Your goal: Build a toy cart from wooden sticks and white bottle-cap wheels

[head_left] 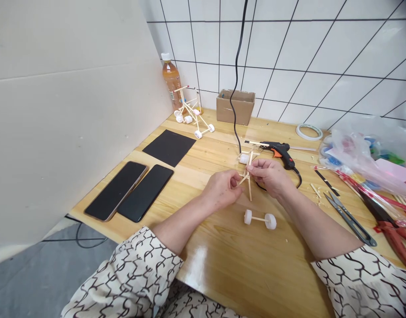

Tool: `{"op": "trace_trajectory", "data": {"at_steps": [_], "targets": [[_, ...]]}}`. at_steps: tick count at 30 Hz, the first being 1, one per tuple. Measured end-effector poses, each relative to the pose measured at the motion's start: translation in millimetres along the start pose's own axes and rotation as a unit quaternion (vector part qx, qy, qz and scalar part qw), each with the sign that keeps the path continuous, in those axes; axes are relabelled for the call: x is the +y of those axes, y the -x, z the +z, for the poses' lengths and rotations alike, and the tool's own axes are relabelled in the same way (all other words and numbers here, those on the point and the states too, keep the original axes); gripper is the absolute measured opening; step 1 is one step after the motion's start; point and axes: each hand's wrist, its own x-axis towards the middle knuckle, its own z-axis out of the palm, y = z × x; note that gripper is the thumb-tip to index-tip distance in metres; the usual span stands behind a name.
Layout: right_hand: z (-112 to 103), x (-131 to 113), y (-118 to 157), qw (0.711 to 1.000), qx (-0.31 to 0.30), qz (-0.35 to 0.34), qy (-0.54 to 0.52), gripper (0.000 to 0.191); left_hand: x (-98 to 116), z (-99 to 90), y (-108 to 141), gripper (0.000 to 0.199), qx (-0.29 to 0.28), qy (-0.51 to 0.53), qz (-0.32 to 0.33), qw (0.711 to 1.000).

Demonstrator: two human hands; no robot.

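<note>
Both hands meet over the middle of the table around a small frame of joined wooden sticks [250,187]. My left hand [222,187] pinches a stick low on the frame's left side. Higher up, my right hand [267,176] grips an upright stick between thumb and fingers. A white wheel-like roll [244,158] sits at the far end of the frame. Nearer to me, a stick axle [258,219] with a white wheel at each end lies on the table. Just beyond my right hand rests a black glue gun [278,152] with an orange trigger.
A finished-looking stick model [189,108] stands by a drink bottle [171,79] at the back left. Two phones [145,193] and a black sheet [169,148] lie left. A cardboard box [235,108], tape roll [309,131], snips [350,218], pliers [390,232] and plastic bags [365,141] surround the work.
</note>
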Motion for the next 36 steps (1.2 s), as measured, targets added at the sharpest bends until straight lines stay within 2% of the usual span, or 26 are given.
{"op": "trace_trajectory", "data": {"at_steps": [5,10,26,36], "targets": [[0.0,0.1,0.3,1.000,-0.001,-0.002,-0.014,0.031,-3.7,9.0,-2.0,0.022,0.085,0.010,0.116,0.990],[-0.1,1.6,-0.3,1.000,-0.004,-0.002,-0.025,0.027,-7.9,13.6,-4.5,0.021,0.122,0.017,0.193,0.973],[0.7,2.7,-2.5,0.999,-0.012,0.006,-0.043,0.022,-5.0,10.8,-8.4,0.013,0.130,-0.049,0.239,0.961],[1.6,3.7,-3.0,0.998,-0.016,0.009,-0.053,0.023,-5.4,10.3,-10.0,0.010,0.139,-0.044,0.274,0.951]]}}
